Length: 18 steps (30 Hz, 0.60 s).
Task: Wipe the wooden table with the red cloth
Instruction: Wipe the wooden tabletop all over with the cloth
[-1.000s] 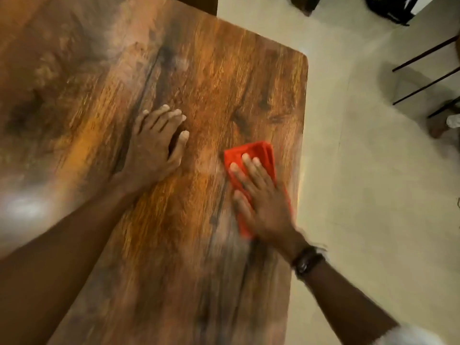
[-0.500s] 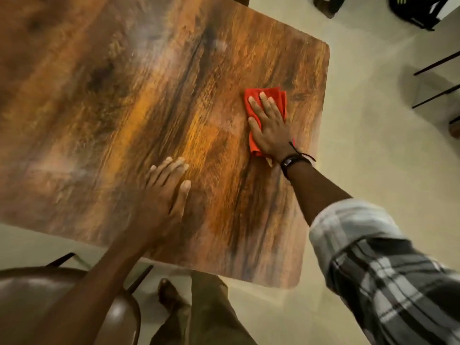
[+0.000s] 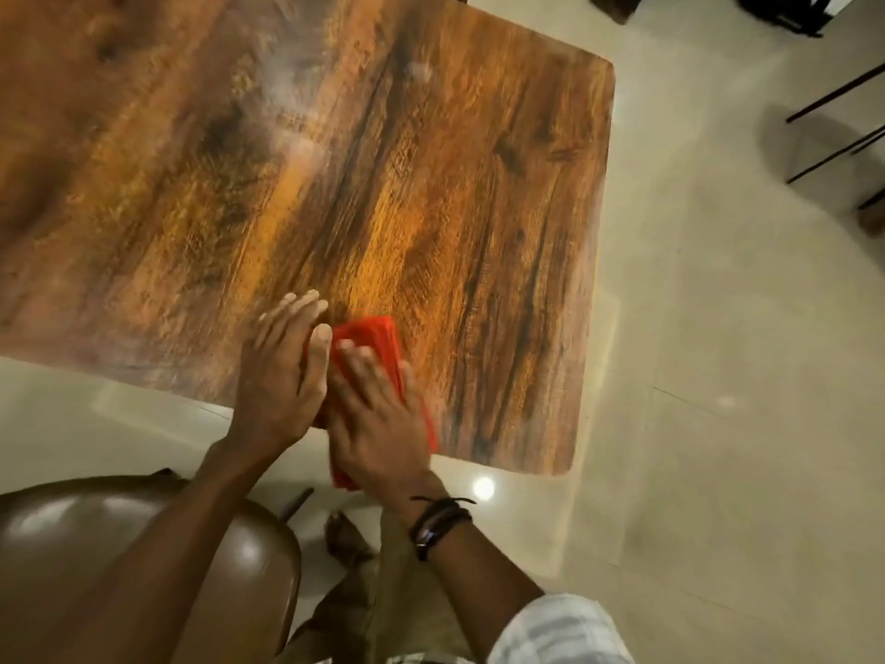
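1 red cloth [image 3: 378,340] under right hand [image 3: 378,424] overhangs wooden table [image 3: 431,184] edge.

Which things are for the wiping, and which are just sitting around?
For the job:
table
cloth
right hand, pressing the cloth
left hand, flat beside it

Just around:
chair
floor
wristband
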Tool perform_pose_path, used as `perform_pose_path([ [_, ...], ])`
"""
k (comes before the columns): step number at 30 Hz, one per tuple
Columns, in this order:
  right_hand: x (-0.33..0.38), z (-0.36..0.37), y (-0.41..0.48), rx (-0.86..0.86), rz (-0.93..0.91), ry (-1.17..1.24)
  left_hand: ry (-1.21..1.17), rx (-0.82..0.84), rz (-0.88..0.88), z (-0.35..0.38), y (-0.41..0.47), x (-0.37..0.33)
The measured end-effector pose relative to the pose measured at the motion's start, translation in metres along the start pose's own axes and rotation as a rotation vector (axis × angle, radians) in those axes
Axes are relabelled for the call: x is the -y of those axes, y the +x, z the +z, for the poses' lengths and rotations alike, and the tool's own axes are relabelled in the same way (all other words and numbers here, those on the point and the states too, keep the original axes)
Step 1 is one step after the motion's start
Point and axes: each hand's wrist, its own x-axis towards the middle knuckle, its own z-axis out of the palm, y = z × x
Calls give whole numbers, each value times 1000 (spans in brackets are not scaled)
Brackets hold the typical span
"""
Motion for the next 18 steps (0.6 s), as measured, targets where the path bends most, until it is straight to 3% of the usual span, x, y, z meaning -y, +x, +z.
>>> perform_pose_path([
  [6, -140, -52, -62, -69, 398, -103, -44, 95, 20, 15, -29, -8],
  [10, -122, -46, -35, -192, 634, -63, -43, 110, 11, 25, -45, -10],
  [15, -13, 1, -23, -72, 232, -51, -4, 95, 26, 26, -53, -15],
  [18, -17, -3, -40, -62, 120, -28, 21, 117, 38, 26, -49, -17],
])
